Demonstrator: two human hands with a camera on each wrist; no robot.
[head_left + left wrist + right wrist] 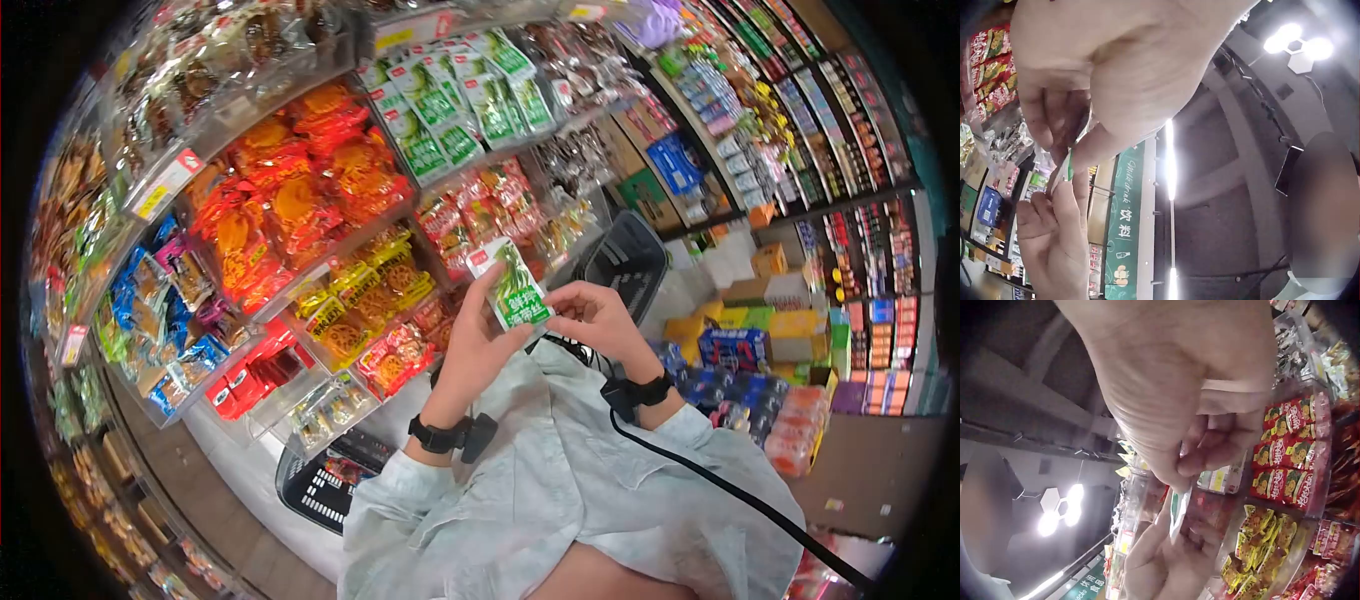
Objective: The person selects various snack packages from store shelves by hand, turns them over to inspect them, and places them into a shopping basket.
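Note:
Both hands hold one green and white snack packet (515, 288) in front of the body, its printed front facing up. The left hand (475, 345) grips its left and lower edge, thumb near the bottom. At the lower right edge, the right hand (598, 318) pinches it between thumb and fingers. Seen edge-on in the right wrist view, the packet (1177, 512) is a thin strip between the fingertips of both hands. Similar green and white packets (430, 95) lie in a bin ahead.
Clear bins hold orange-red snack bags (295, 200), yellow snack bags (360, 290) and red packets (480, 205). Dark shopping baskets stand at the right (640, 265) and below the bins (310, 490). Bottle packs (730, 390) and cartons are stacked at right. A black cable (720, 475) trails from the right wrist.

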